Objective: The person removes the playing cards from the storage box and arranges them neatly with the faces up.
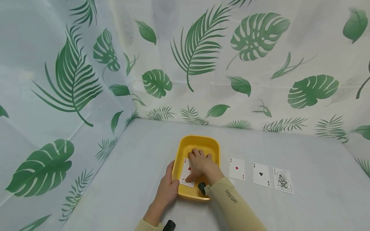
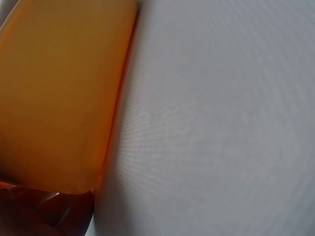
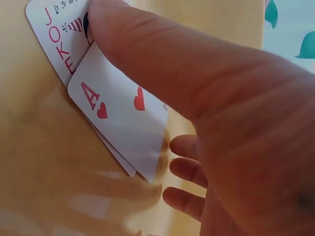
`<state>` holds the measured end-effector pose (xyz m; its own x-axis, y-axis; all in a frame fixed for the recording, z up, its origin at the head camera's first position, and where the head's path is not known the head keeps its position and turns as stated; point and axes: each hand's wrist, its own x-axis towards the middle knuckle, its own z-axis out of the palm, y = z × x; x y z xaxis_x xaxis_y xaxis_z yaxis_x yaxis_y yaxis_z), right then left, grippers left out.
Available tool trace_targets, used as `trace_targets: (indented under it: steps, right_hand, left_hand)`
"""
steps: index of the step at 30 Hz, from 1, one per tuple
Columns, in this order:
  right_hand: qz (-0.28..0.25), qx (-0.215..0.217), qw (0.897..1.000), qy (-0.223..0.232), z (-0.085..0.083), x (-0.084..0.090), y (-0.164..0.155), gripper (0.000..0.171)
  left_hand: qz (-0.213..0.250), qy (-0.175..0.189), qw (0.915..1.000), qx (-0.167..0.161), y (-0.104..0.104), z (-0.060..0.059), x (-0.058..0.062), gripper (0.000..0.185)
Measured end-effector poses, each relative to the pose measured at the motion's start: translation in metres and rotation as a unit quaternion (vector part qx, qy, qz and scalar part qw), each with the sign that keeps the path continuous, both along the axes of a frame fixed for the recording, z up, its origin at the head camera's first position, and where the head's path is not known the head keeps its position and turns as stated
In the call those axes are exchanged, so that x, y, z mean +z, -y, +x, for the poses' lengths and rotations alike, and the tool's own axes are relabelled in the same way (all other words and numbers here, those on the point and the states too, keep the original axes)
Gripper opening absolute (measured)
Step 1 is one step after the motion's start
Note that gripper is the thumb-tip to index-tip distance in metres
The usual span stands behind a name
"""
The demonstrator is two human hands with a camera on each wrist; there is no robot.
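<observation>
A yellow plastic tray lies on the pale tabletop, its bare side wall filling the left of the left wrist view. My left hand grips its left side near the front corner, thumb up at the rim. Inside the tray is my right hand, its fingers spread and the thumb touching the cards. Under that thumb lies an ace of hearts, overlapping a red-lettered joker card. The other right fingertips are beside the ace's edge.
Right of the tray, an ace of diamonds, an ace of clubs and a black-and-white joker lie face up in a row. Leaf-printed sheeting stands behind the table and along its left side.
</observation>
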<state>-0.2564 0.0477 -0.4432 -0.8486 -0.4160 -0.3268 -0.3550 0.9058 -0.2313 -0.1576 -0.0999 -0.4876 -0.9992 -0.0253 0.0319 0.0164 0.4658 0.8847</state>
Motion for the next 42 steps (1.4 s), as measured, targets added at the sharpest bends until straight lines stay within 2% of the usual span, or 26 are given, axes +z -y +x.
trace_targets:
  steps: [15,21,25,30,37,42]
  right_hand:
    - [-0.021,-0.020,1.000,0.006,0.0004,-0.0034,0.0044,0.104]
    - [-0.047,-0.030,0.998,0.007,0.0008,-0.0066,0.0046,0.098]
    - [-0.056,-0.023,0.998,0.004,-0.0001,-0.0084,0.0044,0.096]
    - [-0.039,0.001,0.999,0.004,0.0000,-0.0077,0.0031,0.093]
    - [-0.053,0.014,0.998,0.025,-0.0008,-0.0056,-0.0011,0.100]
    - [-0.054,0.025,0.998,0.013,-0.0018,-0.0036,-0.0043,0.097]
  left_hand:
    - [0.006,0.009,0.9999,0.000,-0.0009,-0.0001,-0.0004,0.069]
    - [0.006,0.011,0.9999,0.000,-0.0006,0.0004,-0.0006,0.069]
    - [0.009,0.007,0.9999,-0.001,-0.0003,0.0000,-0.0004,0.069]
    - [0.008,0.006,1.0000,0.000,-0.0009,0.0000,0.0002,0.068]
    - [0.001,0.004,1.0000,0.001,-0.0011,0.0003,0.0007,0.070]
    - [-0.001,-0.001,1.0000,0.001,-0.0005,-0.0004,-0.0005,0.070]
